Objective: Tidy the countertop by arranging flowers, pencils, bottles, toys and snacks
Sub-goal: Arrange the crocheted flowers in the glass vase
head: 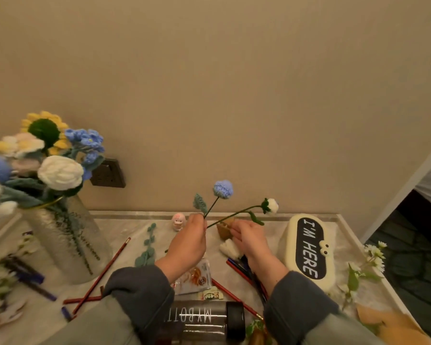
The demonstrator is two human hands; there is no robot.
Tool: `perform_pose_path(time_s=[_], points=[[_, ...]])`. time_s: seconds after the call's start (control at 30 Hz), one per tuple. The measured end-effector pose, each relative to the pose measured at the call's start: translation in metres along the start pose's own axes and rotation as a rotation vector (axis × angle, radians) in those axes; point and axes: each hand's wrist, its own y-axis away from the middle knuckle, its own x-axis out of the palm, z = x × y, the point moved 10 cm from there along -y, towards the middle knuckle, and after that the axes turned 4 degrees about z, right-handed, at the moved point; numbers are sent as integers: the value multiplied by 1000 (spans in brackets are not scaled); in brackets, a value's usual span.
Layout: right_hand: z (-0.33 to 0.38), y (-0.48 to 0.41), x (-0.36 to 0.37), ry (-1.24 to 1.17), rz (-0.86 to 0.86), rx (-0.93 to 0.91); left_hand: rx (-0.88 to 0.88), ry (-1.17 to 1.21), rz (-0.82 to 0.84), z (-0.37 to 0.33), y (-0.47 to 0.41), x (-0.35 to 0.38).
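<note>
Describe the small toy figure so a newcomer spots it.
Find the tall glass vase of flowers at left. Along the counter's back edge, beyond the left hand, stands the toy figure. It is small, rounded, pink-and-white, the only figurine.

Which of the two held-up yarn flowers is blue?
The round blue crocheted flower on the straighter stem, pinched by the left hand; the other, bending rightward, has a white crocheted bud.

Crocheted yarn flowers [223, 189]; ribbed glass vase [67, 235]

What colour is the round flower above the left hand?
The flower is blue, in the head view.
</note>
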Motion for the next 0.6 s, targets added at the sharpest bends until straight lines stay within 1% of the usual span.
perform_pose_path(time_s=[0.1,0.2,0.27,0.4,0.5,0.6], points=[[23,15,13,-78,12,-66,6,117,-63,-6,9,-22],[55,28,26,-140,57,-183,21,211,-115,-14,17,-43],[78,37,34,-139,79,-262,7,257,-163,-18,21,-61],[128,62,57,-151,147,-405,-54,437,-271,-23,26,-106],[170,85,80,-140,227,-518,-93,511,-333,-27,31,-144],[207,109,110,-79,317,-617,-95,642,-398,-35,39,-182]])
